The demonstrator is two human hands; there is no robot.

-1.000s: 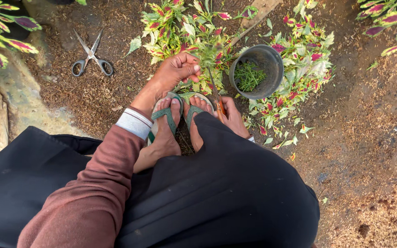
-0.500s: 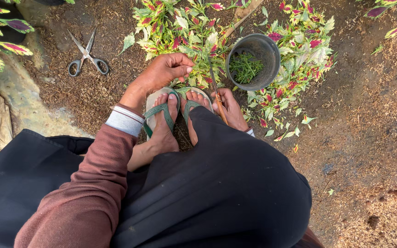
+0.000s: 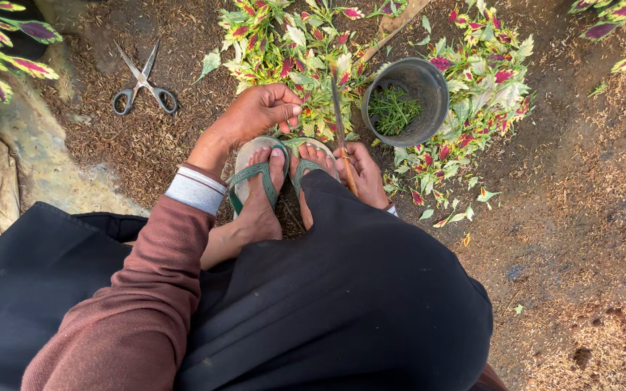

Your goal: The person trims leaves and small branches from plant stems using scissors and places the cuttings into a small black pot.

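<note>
Here: left hand [image 3: 259, 112], fingers curled together, resting on a heap of cut coleus sprigs [image 3: 291, 51], red, yellow and green, on the soil. Right hand [image 3: 362, 174], closed around a thin brown stick [image 3: 340, 119] that points up toward the heap. Black plastic pot [image 3: 406, 101], holding green cuttings, just right of the stick. Scissors [image 3: 143, 83], lying open, well left. Feet in green sandals [image 3: 262, 174] between the hands.
</note>
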